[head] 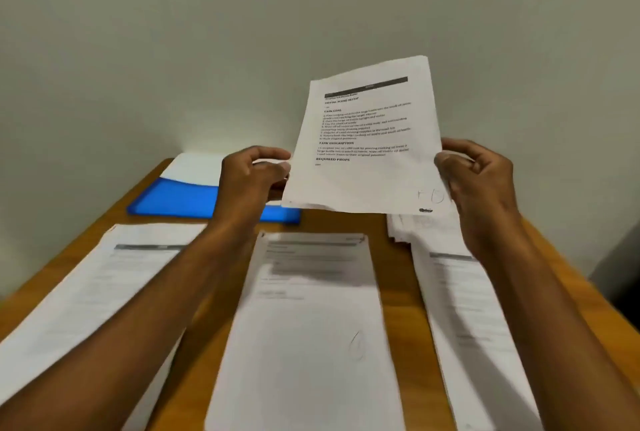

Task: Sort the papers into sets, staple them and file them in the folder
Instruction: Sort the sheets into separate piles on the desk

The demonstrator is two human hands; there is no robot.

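Note:
A printed sheet (367, 140) is held upright above the wooden table (391, 278), its text facing me. My right hand (474, 185) pinches its right edge. My left hand (252, 178) is at its left edge with fingers curled toward the paper; the contact is partly hidden. Three paper piles lie flat below: a left pile (86, 295), a middle pile (311, 326) and a right pile (464, 320). A blue folder (173, 198) lies open at the back left with white paper in it.
A small loose stack of sheets (408, 226) lies behind the right pile, under the held sheet. A plain wall rises right behind the table. The table's left and right edges run close to the outer piles.

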